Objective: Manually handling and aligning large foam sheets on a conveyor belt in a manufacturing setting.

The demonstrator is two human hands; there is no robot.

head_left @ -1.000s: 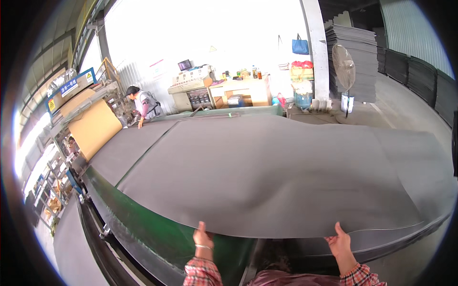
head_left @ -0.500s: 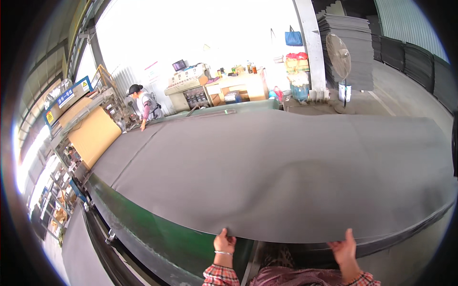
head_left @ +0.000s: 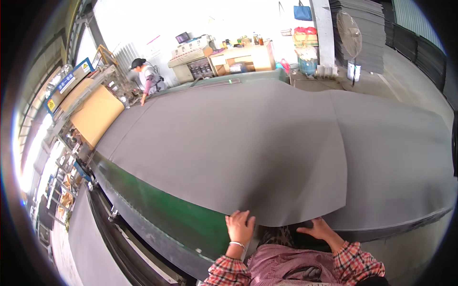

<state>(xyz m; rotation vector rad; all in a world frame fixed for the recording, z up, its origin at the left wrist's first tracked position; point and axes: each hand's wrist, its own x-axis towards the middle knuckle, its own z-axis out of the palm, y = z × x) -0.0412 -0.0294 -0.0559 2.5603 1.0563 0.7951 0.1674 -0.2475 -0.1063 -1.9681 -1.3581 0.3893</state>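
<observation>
A large dark grey sheet (head_left: 214,143) lies across the green belt table (head_left: 167,194), its right end curling over a stack of grey sheets (head_left: 396,157). At the sheet's near edge my left hand (head_left: 240,227) has its fingers spread, the fingertips on or right beside that edge. My right hand (head_left: 320,230) is just below the near edge, close to the stack, with thumb and fingers apart and nothing visible in it. Some of its fingers are partly hidden. A dark, soft fold runs through the sheet in front of both hands.
Beside the machine with its tan roll (head_left: 98,117), a co-worker (head_left: 149,78) reaches to the sheet's far left. A control console (head_left: 191,55), a wooden desk (head_left: 243,58) and a standing fan (head_left: 349,35) are at the back. A metal rail (head_left: 124,229) runs along the near left.
The top sheet has shifted left, so its right end and the stack beneath now show. My hands have come closer together, the right one moving left off the edge. The view has tilted down.
</observation>
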